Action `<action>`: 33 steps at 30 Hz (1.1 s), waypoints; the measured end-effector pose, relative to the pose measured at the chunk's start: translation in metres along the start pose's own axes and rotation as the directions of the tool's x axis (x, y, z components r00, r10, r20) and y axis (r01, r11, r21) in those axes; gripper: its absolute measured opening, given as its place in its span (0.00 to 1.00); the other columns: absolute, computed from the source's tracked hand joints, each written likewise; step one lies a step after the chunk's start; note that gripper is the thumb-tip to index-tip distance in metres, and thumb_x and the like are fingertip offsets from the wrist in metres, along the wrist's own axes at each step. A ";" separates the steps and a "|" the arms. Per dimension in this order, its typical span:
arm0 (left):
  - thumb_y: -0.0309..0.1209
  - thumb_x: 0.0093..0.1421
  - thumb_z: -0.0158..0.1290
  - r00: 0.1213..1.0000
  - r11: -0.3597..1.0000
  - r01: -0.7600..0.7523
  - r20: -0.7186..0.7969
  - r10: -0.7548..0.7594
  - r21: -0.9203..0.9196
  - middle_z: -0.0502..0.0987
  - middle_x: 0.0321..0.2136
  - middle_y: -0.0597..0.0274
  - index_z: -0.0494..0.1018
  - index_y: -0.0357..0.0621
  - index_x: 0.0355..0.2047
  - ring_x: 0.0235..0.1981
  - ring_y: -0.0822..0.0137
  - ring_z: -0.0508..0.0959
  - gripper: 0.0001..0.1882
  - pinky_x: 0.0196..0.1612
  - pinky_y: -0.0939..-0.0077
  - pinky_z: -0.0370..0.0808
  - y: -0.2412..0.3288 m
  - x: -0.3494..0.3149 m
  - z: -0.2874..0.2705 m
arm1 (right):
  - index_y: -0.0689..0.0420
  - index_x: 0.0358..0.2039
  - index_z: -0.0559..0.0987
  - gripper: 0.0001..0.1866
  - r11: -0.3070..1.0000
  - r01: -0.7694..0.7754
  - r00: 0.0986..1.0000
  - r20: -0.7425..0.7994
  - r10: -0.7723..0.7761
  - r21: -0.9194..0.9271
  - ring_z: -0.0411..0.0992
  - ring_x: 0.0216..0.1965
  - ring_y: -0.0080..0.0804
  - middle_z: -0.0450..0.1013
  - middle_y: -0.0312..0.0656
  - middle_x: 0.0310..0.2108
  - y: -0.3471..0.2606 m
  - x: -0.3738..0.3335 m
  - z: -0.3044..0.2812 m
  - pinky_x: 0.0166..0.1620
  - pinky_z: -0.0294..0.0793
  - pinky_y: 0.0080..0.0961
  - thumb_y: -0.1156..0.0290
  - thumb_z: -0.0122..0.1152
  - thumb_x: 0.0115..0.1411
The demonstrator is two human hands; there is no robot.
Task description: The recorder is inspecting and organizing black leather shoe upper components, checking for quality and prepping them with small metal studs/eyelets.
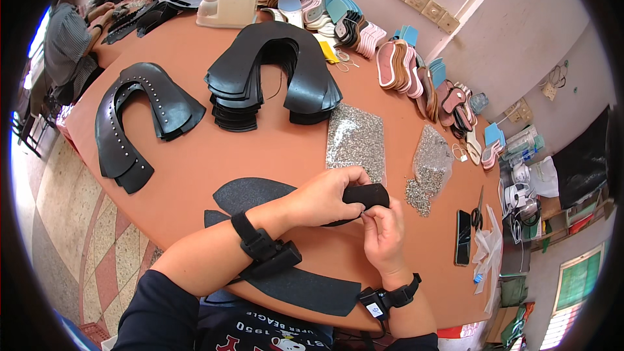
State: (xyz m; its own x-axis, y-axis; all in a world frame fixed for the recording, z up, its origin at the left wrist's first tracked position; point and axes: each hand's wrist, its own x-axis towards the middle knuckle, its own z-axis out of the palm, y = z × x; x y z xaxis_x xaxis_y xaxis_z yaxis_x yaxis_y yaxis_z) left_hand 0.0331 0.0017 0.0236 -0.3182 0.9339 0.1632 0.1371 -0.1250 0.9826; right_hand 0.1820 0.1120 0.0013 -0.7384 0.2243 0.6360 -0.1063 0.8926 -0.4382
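Note:
My left hand (328, 198) grips the raised end of a black curved leather piece (367, 195), bending it up off the table. More of the dark, rough-faced curved material (305, 289) lies flat beneath my forearms, partly hidden by them. At the lower edge of the raised end, my right hand (385, 237) is closed in a pinch of thumb and finger. Whatever lies between those fingertips is too small to make out. Just beyond my hands is a clear bag of small metal studs (355, 140). A second, opened bag (433, 156) sits to the right, with loose studs (418, 196) spilling out.
A studded black curved piece (146, 94) lies at left, beside a tall stack of plain ones (273, 45). Along the far edge run piled sandal parts (396, 68) and a cream machine (227, 6). A phone (462, 237) and scissors (478, 216) are at right. A person (68, 39) sits far left.

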 end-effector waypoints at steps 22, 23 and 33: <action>0.20 0.49 0.54 0.998 0.988 -0.033 0.067 0.023 0.152 0.72 0.29 0.66 0.66 0.39 0.39 0.32 0.78 0.71 0.16 0.34 0.83 0.70 0.003 0.001 0.006 | 0.59 0.33 0.66 0.15 0.889 -0.201 0.968 -0.059 0.246 0.412 0.71 0.24 0.31 0.70 0.43 0.25 0.022 -0.025 0.018 0.28 0.70 0.23 0.81 0.65 0.50; 0.21 0.50 0.54 0.998 0.990 -0.036 0.062 0.027 0.137 0.72 0.29 0.66 0.66 0.39 0.39 0.32 0.78 0.71 0.15 0.34 0.83 0.70 0.001 0.001 0.006 | 0.59 0.33 0.66 0.15 0.888 -0.200 0.966 -0.067 0.249 0.414 0.71 0.24 0.31 0.70 0.43 0.25 0.023 -0.026 0.019 0.28 0.70 0.23 0.81 0.65 0.50; 0.19 0.55 0.52 0.997 0.992 -0.075 0.043 0.071 0.099 0.73 0.30 0.62 0.66 0.38 0.40 0.33 0.73 0.73 0.12 0.37 0.78 0.70 -0.003 -0.001 0.009 | 0.60 0.36 0.61 0.20 0.866 -0.255 0.943 -0.087 0.321 0.430 0.72 0.28 0.27 0.69 0.43 0.28 0.019 -0.024 0.018 0.31 0.72 0.22 0.81 0.64 0.50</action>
State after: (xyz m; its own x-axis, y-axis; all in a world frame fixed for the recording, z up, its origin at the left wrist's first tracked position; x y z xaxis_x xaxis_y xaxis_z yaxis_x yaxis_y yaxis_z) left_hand 0.0419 0.0040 0.0195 -0.2666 0.9363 0.2287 0.2530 -0.1610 0.9540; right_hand 0.1859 0.1163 -0.0334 -0.6725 0.5322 0.5143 -0.1897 0.5478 -0.8148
